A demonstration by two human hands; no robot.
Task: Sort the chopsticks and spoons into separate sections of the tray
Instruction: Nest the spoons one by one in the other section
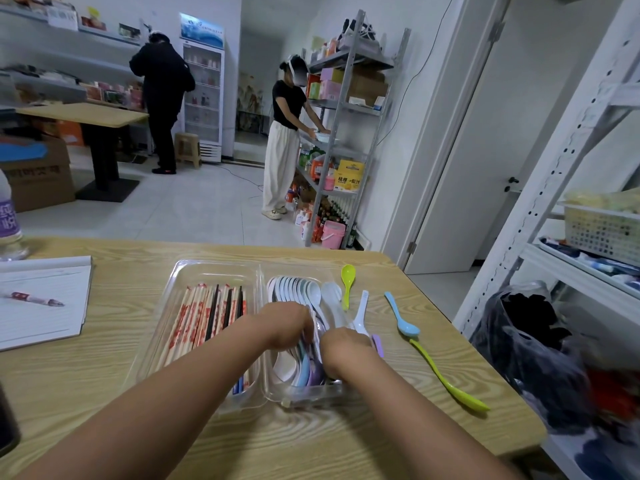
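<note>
A clear plastic tray (pixel 260 282) with two sections lies on the wooden table. Its left section holds several chopsticks (pixel 204 315), most in red-printed paper and a few black. Its right section holds a row of white spoons (pixel 298 289) and, nearer me, some coloured spoons (pixel 304 370). My left hand (pixel 289 318) reaches into the right section, fingers curled down among the spoon handles. My right hand (pixel 343 341) is beside it over the same section, fingers bent onto the spoons. What either hand grips is hidden by the knuckles.
Loose spoons lie right of the tray: a small green one (pixel 347 282), a white one (pixel 361 313), a blue one (pixel 401 315), a long green one (pixel 446 379). A notebook with a pen (pixel 38 299) lies left. A bottle (pixel 8 216) stands far left. Metal shelves (pixel 568 188) stand right.
</note>
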